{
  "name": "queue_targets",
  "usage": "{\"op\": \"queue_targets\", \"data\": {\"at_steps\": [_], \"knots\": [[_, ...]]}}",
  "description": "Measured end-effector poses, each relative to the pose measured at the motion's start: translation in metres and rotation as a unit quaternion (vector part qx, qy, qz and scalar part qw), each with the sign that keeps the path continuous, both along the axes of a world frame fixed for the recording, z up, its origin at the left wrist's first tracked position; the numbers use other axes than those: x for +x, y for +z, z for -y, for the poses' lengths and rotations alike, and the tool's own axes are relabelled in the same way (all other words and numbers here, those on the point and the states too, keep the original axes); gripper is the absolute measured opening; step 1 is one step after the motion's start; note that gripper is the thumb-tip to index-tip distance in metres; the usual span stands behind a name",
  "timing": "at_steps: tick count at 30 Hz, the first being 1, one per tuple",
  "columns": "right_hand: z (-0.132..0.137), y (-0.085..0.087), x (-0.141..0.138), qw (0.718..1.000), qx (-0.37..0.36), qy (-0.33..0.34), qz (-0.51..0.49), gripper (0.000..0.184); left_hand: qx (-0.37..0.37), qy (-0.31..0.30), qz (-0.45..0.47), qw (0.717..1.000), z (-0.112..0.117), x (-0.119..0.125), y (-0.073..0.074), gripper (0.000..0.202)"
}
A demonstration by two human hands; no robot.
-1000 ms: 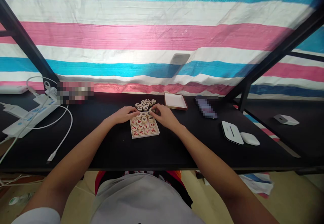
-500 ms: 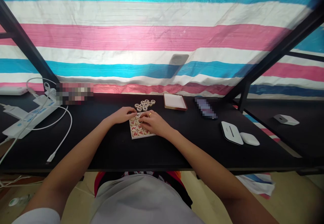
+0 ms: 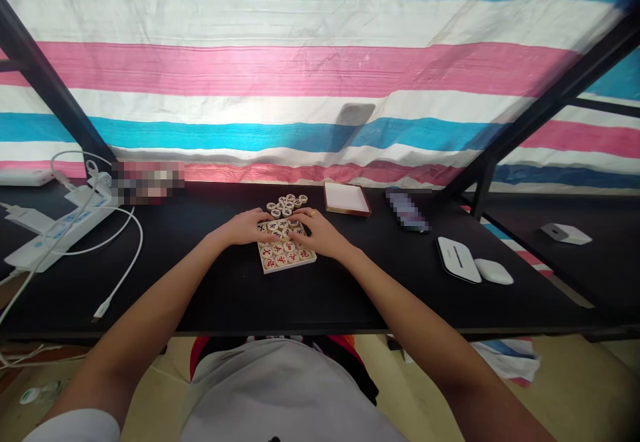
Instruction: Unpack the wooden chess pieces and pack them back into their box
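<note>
A small pale wooden tray [image 3: 289,265] on the black desk holds rows of round Chinese chess pieces [image 3: 281,253], red-marked in front and black-marked behind. My left hand [image 3: 246,226] rests at the tray's far left corner, fingers curled onto a piece there. My right hand [image 3: 316,232], a ring on one finger, lies over the tray's far right part, its fingers pressed down on the pieces. A loose cluster of black-marked pieces [image 3: 286,205] sits on the desk just beyond the tray.
The tray's red-edged lid [image 3: 347,199] lies behind right. A white power strip with cables [image 3: 60,229] is at the left. A white device [image 3: 455,259] and a mouse [image 3: 494,272] lie at the right. A striped tarp hangs behind, with black frame posts [image 3: 47,82] either side.
My right hand slid left over the tray, then drew back toward its far right part. The left hand stayed at the tray's far left corner.
</note>
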State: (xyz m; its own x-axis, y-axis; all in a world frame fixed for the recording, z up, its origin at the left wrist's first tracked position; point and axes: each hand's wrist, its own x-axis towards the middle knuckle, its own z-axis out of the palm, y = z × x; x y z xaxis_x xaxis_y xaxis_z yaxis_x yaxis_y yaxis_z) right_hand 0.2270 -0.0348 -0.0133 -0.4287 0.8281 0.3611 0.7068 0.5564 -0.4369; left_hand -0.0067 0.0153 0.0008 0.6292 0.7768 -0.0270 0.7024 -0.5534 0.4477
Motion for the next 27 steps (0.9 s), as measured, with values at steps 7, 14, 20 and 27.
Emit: {"op": "queue_targets", "data": {"at_steps": [7,14,20,27], "knots": [[0.000,0.001,0.000,0.997,-0.069,0.007,0.022,0.055,-0.009,-0.023,0.026,0.999,-0.002,-0.003,0.001,0.069],[0.000,0.004,0.003,0.995,-0.092,-0.006,0.025,0.059,-0.030,-0.010,0.074,0.997,-0.004,-0.005,0.001,0.062],[-0.002,0.009,0.015,0.991,-0.127,0.045,0.020,0.060,0.002,0.032,0.144,0.989,-0.006,-0.003,-0.003,0.058],[-0.005,0.007,0.015,0.991,-0.126,0.040,0.023,0.053,0.026,-0.004,0.067,0.997,-0.009,-0.001,-0.010,0.060]]}}
